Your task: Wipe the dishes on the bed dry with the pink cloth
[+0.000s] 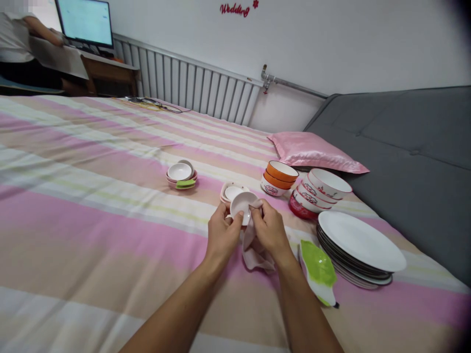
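Between my hands a small white dish (241,207) is held up, tilted toward me. My left hand (225,231) grips its left side, the thumb over the rim. A pale pinkish cloth (253,252) hangs from my right hand (269,225), whose fingers pinch it against the dish's right side. Just behind the held dish sit small nested dishes (232,190), partly covered by it. Farther left stands another pile of small dishes (180,172), with a green one low in it. To the right of my right forearm lies a green and white leaf-shaped dish (318,268).
Striped bedding (110,235) lies under everything. At right are orange bowls (281,174), white patterned bowls (324,189) and a stack of plates (362,240). Behind them are a pink pillow (316,151) and a grey headboard (408,132). A person (22,44) sits by a monitor (86,22).
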Demonstrator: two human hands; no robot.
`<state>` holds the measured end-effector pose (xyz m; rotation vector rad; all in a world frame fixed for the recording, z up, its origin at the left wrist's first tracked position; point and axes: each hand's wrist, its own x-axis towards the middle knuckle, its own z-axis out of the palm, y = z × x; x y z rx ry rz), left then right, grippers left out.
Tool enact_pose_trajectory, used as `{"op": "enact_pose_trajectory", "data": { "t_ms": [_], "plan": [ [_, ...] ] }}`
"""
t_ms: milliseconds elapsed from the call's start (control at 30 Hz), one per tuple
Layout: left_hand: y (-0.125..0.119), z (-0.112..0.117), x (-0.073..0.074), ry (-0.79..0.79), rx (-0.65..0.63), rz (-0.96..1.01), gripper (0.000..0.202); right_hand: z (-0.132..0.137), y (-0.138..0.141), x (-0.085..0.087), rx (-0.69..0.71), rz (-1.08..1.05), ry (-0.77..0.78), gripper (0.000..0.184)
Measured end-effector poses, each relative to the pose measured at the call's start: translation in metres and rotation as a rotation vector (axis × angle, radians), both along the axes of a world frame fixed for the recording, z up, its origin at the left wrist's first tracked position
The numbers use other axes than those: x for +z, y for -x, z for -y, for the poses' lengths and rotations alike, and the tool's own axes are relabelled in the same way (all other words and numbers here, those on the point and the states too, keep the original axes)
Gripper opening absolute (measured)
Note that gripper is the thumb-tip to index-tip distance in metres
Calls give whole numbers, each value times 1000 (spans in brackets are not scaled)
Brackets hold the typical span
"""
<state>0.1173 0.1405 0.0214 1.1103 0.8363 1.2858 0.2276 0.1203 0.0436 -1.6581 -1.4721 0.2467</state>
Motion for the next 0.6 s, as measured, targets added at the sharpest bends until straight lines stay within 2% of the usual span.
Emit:
{"op": "enact_pose_trajectory", "data": {
  "t_ms": [200, 367, 500, 600],
  "plan": [
    [-1, 4, 5, 0, -34, 74, 28, -3, 3, -6, 15, -136, 65, 22],
    [-1, 7, 10, -23, -110, 98, 26, -7, 2, -17, 8, -291, 13, 23],
    [2, 3, 6, -118, -113, -33, 20, -7, -2, -16, 19, -286, -13, 19],
    [7, -2, 2, -155, -10, -205, 22, -3, -4, -7, -21, -132, 12, 17]
  ]
}}
